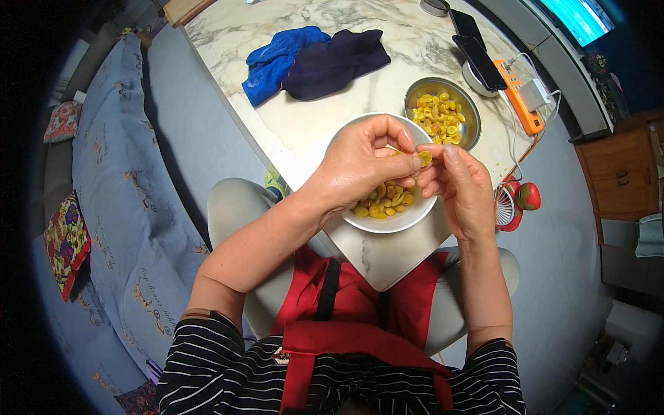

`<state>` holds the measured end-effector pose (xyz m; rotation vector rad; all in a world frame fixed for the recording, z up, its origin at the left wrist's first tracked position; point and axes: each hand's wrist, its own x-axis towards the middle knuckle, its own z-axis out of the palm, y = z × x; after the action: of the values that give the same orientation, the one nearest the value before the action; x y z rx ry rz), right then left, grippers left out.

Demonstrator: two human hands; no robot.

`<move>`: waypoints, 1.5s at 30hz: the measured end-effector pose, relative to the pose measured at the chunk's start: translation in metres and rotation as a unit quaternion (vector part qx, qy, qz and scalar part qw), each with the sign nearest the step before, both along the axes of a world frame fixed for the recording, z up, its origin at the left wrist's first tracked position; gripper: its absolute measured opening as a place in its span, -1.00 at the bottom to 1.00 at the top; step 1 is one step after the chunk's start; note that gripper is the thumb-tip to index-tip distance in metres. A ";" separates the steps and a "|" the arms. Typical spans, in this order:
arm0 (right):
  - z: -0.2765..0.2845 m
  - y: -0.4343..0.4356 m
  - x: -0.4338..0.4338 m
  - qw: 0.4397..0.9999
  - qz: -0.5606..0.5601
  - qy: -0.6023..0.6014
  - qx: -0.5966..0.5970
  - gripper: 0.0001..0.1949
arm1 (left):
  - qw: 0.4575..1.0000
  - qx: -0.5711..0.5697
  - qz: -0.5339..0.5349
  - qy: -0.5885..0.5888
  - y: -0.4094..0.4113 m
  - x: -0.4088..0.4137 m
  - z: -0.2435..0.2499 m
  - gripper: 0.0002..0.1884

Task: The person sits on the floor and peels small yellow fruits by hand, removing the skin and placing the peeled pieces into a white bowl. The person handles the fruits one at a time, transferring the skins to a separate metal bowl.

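My left hand (365, 161) and my right hand (459, 179) meet above a white bowl (392, 225) that holds many small yellow fruits (381, 202), perhaps grapes. Between the fingertips of both hands is a yellow fruit piece (425, 158), pinched from either side. The hands hide much of the white bowl's inside. Just behind it, up and to the right, a stainless steel bowl (472, 111) contains many opened or halved yellow fruit pieces (438, 116).
On the marble-patterned table (207, 31) lie a blue cloth (275, 59) and a dark cloth (337, 67). A smartphone (480, 62), an orange power strip (521, 101) and white cables are at the right. A red fan (508, 207) stands beyond the right edge.
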<state>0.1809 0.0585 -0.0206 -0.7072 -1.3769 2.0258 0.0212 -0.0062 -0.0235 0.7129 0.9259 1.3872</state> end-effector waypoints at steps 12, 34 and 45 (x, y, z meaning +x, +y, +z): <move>0.003 0.001 0.002 1.000 -0.006 -0.023 -0.011 -0.76 | 1.000 -0.007 -0.006 -0.009 0.001 -0.002 0.000 -0.89; -0.001 0.002 0.003 0.999 -0.009 -0.044 0.006 -0.80 | 0.999 -0.022 -0.022 0.008 0.002 -0.001 0.000 -0.89; 0.000 0.002 0.003 0.999 -0.009 -0.048 -0.001 -0.74 | 0.999 -0.026 -0.023 0.003 0.003 -0.002 -0.004 -0.90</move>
<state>0.1842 0.0606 -0.0206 -0.8247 -1.4174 2.0017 0.0192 -0.0033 -0.0272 0.6945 0.9422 1.3171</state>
